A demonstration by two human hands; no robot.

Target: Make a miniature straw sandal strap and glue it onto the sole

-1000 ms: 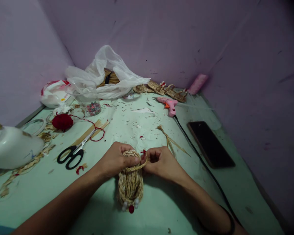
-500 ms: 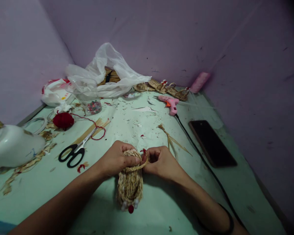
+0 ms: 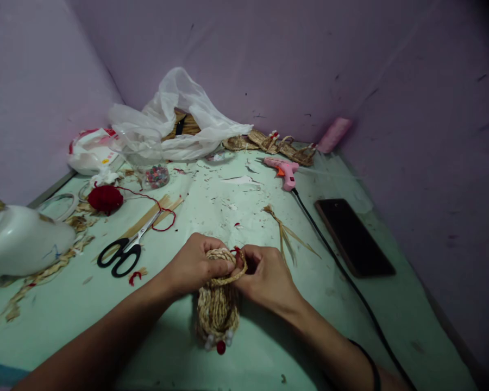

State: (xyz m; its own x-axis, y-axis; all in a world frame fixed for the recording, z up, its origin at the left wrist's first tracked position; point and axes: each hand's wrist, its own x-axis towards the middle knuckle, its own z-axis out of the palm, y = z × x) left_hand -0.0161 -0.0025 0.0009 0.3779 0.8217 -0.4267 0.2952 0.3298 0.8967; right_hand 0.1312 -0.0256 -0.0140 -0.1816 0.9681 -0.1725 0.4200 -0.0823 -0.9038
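A small woven straw slipper point(image 3: 218, 309) is held over the table, its near end bearing white beads and one red bead point(image 3: 221, 347). My left hand point(image 3: 201, 263) is closed round its far part, thumb on top. Across the slipper runs a thin braided straw strap point(image 3: 228, 279). My right hand point(image 3: 264, 277) pinches the strap's right side, beside the left thumb. A bit of red yarn point(image 3: 236, 250) shows at the strap, between the two hands. The right fingertips are partly hidden behind the strap.
Black-handled scissors point(image 3: 126, 252), a red yarn ball point(image 3: 105, 199) and a white bottle point(image 3: 24, 239) lie left. Beyond are a bead cup point(image 3: 157, 176), a plastic bag point(image 3: 187, 119) and straw sandals point(image 3: 269, 142). Right are a pink glue gun point(image 3: 283, 169) with its cord and a phone point(image 3: 354, 237).
My right hand has moved slightly left and closer to the slipper, and the strap's loop has shifted a little. The slipper's beaded end has moved slightly right.
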